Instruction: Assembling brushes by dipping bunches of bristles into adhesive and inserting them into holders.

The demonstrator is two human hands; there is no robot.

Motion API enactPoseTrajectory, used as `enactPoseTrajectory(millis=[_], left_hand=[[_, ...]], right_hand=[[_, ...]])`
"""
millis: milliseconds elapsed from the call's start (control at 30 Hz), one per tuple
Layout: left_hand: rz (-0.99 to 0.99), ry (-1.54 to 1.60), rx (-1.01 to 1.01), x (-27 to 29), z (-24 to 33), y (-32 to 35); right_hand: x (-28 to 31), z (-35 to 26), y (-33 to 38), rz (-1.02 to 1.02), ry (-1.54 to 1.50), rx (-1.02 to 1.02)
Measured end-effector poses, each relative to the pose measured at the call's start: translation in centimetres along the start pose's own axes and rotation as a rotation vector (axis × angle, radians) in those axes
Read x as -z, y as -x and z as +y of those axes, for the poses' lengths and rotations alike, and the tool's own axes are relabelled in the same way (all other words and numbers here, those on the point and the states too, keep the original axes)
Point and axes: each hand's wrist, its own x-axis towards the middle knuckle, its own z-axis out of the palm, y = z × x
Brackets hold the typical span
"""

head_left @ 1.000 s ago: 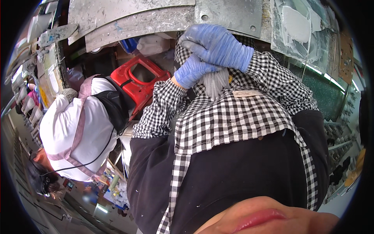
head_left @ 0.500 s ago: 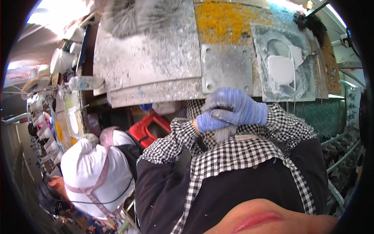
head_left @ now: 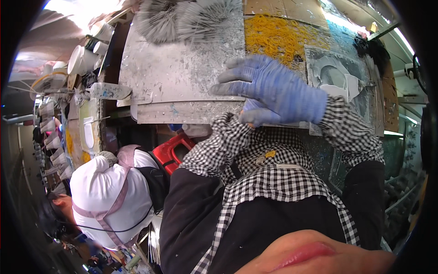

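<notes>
My right hand (head_left: pixel 278 89), in a blue knit glove with grey-coated fingers, stretches its fingers out to the left above the near edge of the bench. Its thumb is pointed left, apart from the other fingers. Underneath it lies my left hand (head_left: pixel 252 106), also gloved in blue; the right hand covers most of it, so its fingers and anything in them are hidden. Both hands touch or overlap near the edge of a pale, spattered board (head_left: pixel 178 82). On that board, farther off, lie two fanned bundles of thin grey strands (head_left: pixel 203 20). Loose yellow rubber bands (head_left: pixel 278 34) spread beyond my right hand.
A spattered tray (head_left: pixel 315 59) with white paste (head_left: pixel 352 86) sits at the right of the bench. To the left are a plastic bottle (head_left: pixel 109 91) and a white tub (head_left: pixel 81 60). A red stool (head_left: pixel 164 153) stands below, beside a co-worker in a white cap (head_left: pixel 109 192).
Both hands have moved away from my apron, out over the bench edge. My right fingers, curled over the left hand before, are now stretched out. A grey strand bundle below the hands no longer shows.
</notes>
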Motion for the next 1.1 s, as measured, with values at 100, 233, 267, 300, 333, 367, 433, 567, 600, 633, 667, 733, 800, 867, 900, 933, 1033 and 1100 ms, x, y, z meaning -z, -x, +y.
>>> enactPoseTrajectory(millis=[100,233,267,300,333,367,433,567,600,633,667,733,800,867,900,933,1033,1100], left_hand=[[0.086,-0.023,-0.016,1.1,-0.1,0.1],[0.171,-0.012,-0.030,1.1,-0.3,1.2],[0.193,-0.022,-0.039,0.8,-0.6,1.3],[0.206,-0.056,-0.042,0.7,-0.5,1.2],[0.223,-0.109,-0.049,0.9,-0.3,1.1],[0.242,-0.200,-0.060,1.2,0.0,1.2],[0.292,-0.576,-0.112,1.8,3.2,1.3],[0.282,-1.352,0.019,3.3,14.8,3.7],[0.298,-1.517,0.037,5.3,15.6,4.3],[0.314,-1.675,0.068,7.6,15.8,4.2],[0.317,-1.847,0.045,9.7,15.8,3.8],[0.290,-2.132,0.017,13.0,15.9,1.3],[0.265,-2.256,0.044,16.2,16.3,-1.3],[0.267,-2.371,0.072,19.2,15.9,-4.1],[0.246,-2.366,0.065,19.9,16.1,-5.1],[0.256,-2.319,0.016,20.5,16.2,-6.0],[0.336,-2.271,0.091,21.9,15.5,-5.2],[0.374,-2.282,0.166,21.1,15.2,-5.3]], right_hand=[[-3.3,1.6,-0.4,-0.793,0.089,-0.595],[-0.7,-0.3,-0.4,-0.029,-0.042,-0.135],[-1.8,0.2,-0.2,-0.023,-0.044,-0.125],[-3.8,0.6,0.7,-0.188,-0.009,-0.266],[-5.2,1.2,1.4,-0.354,0.027,-0.403],[-4.5,1.1,-1.8,-0.926,0.069,-0.747],[-4.9,4.2,-0.7,-0.490,-0.164,-0.623],[-4.2,11.0,-0.7,0.166,-0.434,-0.552],[-5.2,12.9,-1.5,0.172,-0.442,-0.541],[-7.1,15.1,-2.0,0.077,-0.208,-0.604],[-8.6,17.1,-2.5,-0.013,0.033,-0.663],[-11.0,20.9,-2.9,0.011,0.214,-0.620],[-13.4,23.9,-4.8,0.036,0.378,-0.566],[-15.4,26.9,-6.6,-0.172,0.409,-0.743],[-16.3,28.5,-6.4,-0.046,0.355,-0.707],[-16.9,29.9,-5.3,-0.051,0.356,-0.726],[-16.8,28.4,-6.3,-0.092,0.338,-0.531],[-15.6,29.0,-5.2,-0.075,0.316,-0.463]])
